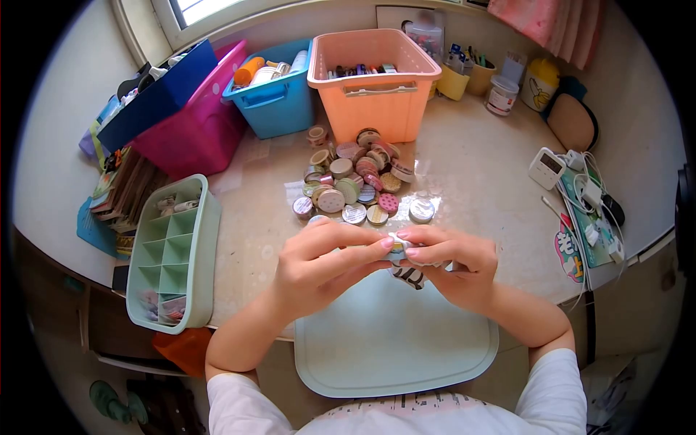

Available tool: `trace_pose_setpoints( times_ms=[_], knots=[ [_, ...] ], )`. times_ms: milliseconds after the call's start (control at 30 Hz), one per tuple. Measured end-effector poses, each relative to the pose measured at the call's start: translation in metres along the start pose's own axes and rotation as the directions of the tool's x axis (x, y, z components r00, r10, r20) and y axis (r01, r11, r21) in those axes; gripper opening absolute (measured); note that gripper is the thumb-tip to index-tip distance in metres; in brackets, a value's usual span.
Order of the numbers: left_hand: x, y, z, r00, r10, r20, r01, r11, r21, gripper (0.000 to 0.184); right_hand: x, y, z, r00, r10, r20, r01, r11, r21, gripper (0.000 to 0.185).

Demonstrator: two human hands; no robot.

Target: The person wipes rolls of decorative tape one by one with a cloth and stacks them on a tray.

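Observation:
Between the fingertips of both hands is a small blue-and-white roll of tape, partly covered by the fingers. My left hand pinches it from the left, and my right hand is closed on its other side. Just below hangs a black-and-white patterned piece; whether it belongs to the roll I cannot tell. Beyond my hands lies a heap of decorative tape rolls in many patterns, some flat and some on edge. A pale green lid lies beneath my forearms at the table's front edge.
At the back stand a peach bin, a blue bin and a magenta bin, with a navy box tilted on top. A pale green divided organizer sits left. White cables and a small display device lie right.

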State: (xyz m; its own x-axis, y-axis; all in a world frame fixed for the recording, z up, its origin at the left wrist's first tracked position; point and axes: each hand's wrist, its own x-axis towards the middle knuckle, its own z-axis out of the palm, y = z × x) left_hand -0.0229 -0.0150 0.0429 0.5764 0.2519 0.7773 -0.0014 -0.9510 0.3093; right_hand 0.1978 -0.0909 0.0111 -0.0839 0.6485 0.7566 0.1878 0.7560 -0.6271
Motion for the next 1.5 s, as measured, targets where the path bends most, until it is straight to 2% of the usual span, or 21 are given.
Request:
trace_pose_setpoints(
  times_ms=[33, 67, 133, 167, 200, 233, 300, 400, 467, 500, 600, 633, 733, 833, 900, 1033, 1100, 1300, 1367, 1433, 1500],
  knots=[
    [0.001, 0.000, 0.000, 0.999, 0.015, 0.034, -0.016, 0.999, 0.028, 0.040, 0.001, -0.001, 0.000, 0.997, -0.066, 0.045, 0.070, 0.993, -0.095, 0.025],
    [0.001, 0.000, 0.001, 0.997, 0.030, 0.070, -0.034, 0.998, 0.055, 0.040, 0.001, -0.002, 0.000, 0.997, -0.064, 0.045, 0.068, 0.993, -0.096, 0.025],
    [0.002, 0.003, 0.004, 1.000, -0.005, 0.013, 0.005, 0.999, 0.037, 0.042, -0.003, -0.006, 0.000, 0.991, 0.133, 0.035, -0.134, 0.991, 0.030, 0.024],
    [0.004, 0.006, 0.006, 0.998, -0.040, -0.042, 0.041, 0.999, 0.021, 0.044, -0.003, -0.006, 0.000, 0.990, 0.133, 0.034, -0.134, 0.990, 0.029, 0.024],
    [0.006, 0.014, 0.008, 0.982, -0.156, -0.106, 0.149, 0.986, -0.078, 0.047, -0.004, -0.005, 0.001, 0.978, 0.208, -0.009, -0.203, 0.963, 0.177, 0.024],
    [0.002, 0.012, 0.010, 0.982, -0.156, -0.104, 0.148, 0.986, -0.078, 0.047, -0.005, -0.004, 0.001, 0.957, 0.286, -0.041, -0.258, 0.910, 0.323, 0.024],
    [-0.007, 0.003, 0.011, 0.965, -0.241, -0.104, 0.207, 0.942, -0.265, 0.047, -0.005, -0.002, -0.001, 0.965, 0.256, -0.052, -0.226, 0.917, 0.328, 0.024],
    [-0.004, -0.004, 0.003, 0.995, -0.091, -0.046, 0.083, 0.985, -0.150, 0.047, -0.004, -0.005, -0.002, 0.971, 0.237, -0.024, -0.217, 0.922, 0.319, 0.025],
    [-0.001, -0.004, 0.002, 0.999, -0.023, -0.036, 0.020, 0.995, -0.100, 0.048, -0.003, -0.008, -0.004, 0.993, 0.111, 0.042, -0.116, 0.984, 0.138, 0.024],
    [0.000, -0.004, 0.001, 1.000, -0.020, 0.011, 0.020, 0.997, -0.079, 0.050, -0.003, -0.009, -0.004, 0.993, 0.112, 0.043, -0.117, 0.983, 0.138, 0.024],
    [0.010, 0.010, -0.001, 0.997, -0.057, 0.053, 0.058, 0.998, -0.015, 0.055, -0.006, -0.012, 0.003, 0.933, 0.360, -0.028, -0.331, 0.885, 0.328, 0.022],
    [0.013, 0.015, 0.000, 0.994, -0.095, 0.049, 0.093, 0.995, 0.029, 0.057, -0.004, -0.011, 0.002, 0.933, 0.360, -0.021, -0.333, 0.883, 0.331, 0.022],
    [0.008, 0.011, -0.008, 0.986, -0.126, 0.110, 0.120, 0.991, 0.056, 0.055, 0.004, -0.014, -0.003, 0.842, 0.537, 0.040, -0.510, 0.772, 0.379, 0.018],
    [0.015, 0.002, -0.037, 0.975, -0.134, 0.175, 0.118, 0.988, 0.098, 0.055, 0.008, -0.014, -0.010, 0.785, 0.616, 0.070, -0.600, 0.728, 0.332, 0.019],
    [0.014, -0.010, -0.067, 0.930, -0.253, 0.265, 0.275, 0.960, -0.047, 0.056, 0.012, -0.008, -0.018, 0.769, 0.639, 0.006, -0.612, 0.733, 0.297, 0.016],
    [0.008, -0.025, -0.105, 0.870, -0.317, 0.377, 0.333, 0.943, 0.023, 0.051, 0.033, 0.004, -0.048, 0.710, 0.699, -0.083, -0.651, 0.697, 0.300, 0.017],
    [0.002, -0.033, -0.101, 0.785, -0.348, 0.512, 0.422, 0.906, -0.032, 0.054, 0.037, 0.017, -0.068, 0.735, 0.677, -0.020, -0.654, 0.717, 0.242, 0.021],
    [0.002, -0.034, -0.087, 0.691, -0.413, 0.594, 0.463, 0.883, 0.077, 0.058, 0.039, 0.030, -0.088, 0.687, 0.726, -0.023, -0.727, 0.686, -0.023, 0.023],
    [0.005, -0.031, -0.086, 0.655, -0.432, 0.620, 0.475, 0.873, 0.107, 0.059, 0.037, 0.031, -0.082, 0.670, 0.740, -0.060, -0.729, 0.640, -0.241, 0.022],
    [0.008, -0.027, -0.084, 0.660, -0.445, 0.605, 0.487, 0.867, 0.107, 0.060, 0.032, 0.037, -0.080, 0.687, 0.725, -0.051, -0.695, 0.635, -0.336, 0.024],
    [0.008, -0.025, -0.078, 0.685, -0.421, 0.595, 0.466, 0.881, 0.087, 0.059, 0.025, 0.044, -0.075, 0.789, 0.614, 0.040, -0.462, 0.634, -0.621, 0.032]
  ],
)
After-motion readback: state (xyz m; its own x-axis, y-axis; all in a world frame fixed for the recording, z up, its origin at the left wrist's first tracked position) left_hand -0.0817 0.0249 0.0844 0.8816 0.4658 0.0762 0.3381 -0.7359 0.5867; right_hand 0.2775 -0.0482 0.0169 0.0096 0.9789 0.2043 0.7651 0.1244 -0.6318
